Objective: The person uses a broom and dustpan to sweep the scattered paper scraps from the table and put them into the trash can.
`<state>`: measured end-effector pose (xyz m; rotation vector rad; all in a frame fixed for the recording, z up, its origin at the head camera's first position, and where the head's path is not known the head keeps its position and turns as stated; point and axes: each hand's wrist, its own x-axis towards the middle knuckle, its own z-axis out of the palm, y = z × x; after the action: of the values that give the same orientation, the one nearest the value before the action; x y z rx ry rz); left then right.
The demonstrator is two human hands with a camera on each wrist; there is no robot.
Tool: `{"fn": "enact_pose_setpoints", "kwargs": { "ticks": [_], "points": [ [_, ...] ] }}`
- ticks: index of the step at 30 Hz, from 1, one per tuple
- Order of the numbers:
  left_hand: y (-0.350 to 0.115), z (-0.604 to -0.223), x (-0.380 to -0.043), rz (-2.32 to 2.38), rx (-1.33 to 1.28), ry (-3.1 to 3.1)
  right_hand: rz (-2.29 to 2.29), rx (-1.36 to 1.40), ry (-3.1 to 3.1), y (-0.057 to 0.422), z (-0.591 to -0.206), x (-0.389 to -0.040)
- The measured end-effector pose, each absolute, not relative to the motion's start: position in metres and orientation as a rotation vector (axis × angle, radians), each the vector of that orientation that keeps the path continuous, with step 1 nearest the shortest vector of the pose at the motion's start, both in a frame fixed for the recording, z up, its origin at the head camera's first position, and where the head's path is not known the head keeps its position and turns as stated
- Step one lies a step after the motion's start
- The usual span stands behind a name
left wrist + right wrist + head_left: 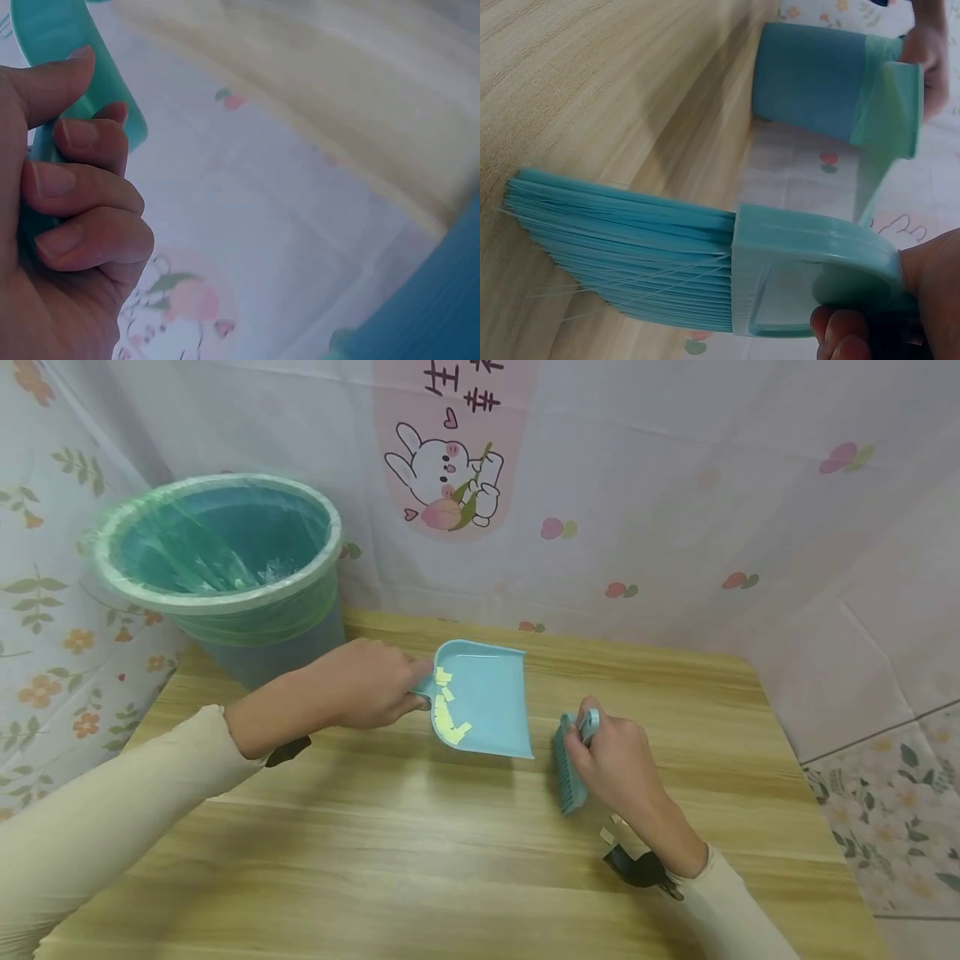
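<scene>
My left hand (367,683) grips the handle of a light blue dustpan (491,702), its fingers curled round it in the left wrist view. Small pale yellow paper pieces (444,720) lie inside the pan, bunched along its handle side. The pan's straight open edge faces right, toward the brush. In my right hand (618,760) is a teal hand brush (630,255), held by its handle with the bristles pointing down at the table. A few more yellow scraps (607,836) lie on the tabletop beneath the right wrist.
A blue bucket (258,652) lined with a thin green bag stands at the table's back left. Behind the wooden table (420,860) hangs a white printed cloth (637,485) with a rabbit drawing. Each wrist wears a black strap.
</scene>
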<state>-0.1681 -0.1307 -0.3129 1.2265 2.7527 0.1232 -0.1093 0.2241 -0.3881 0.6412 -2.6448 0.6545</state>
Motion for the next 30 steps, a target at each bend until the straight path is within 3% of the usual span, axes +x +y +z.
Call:
{"fn": "enact_pose_setpoints", "kwargs": {
  "ticks": [13,30],
  "points": [
    [-0.162,-0.256,-0.173,0.085,1.142,2.873,0.665,0.645,-2.65,0.226,-0.388,-0.109],
    [-0.234,-0.234,-0.179,0.096,1.0,3.006,0.676,0.66,-2.625,0.229,-0.389,-0.11]
  ]
}}
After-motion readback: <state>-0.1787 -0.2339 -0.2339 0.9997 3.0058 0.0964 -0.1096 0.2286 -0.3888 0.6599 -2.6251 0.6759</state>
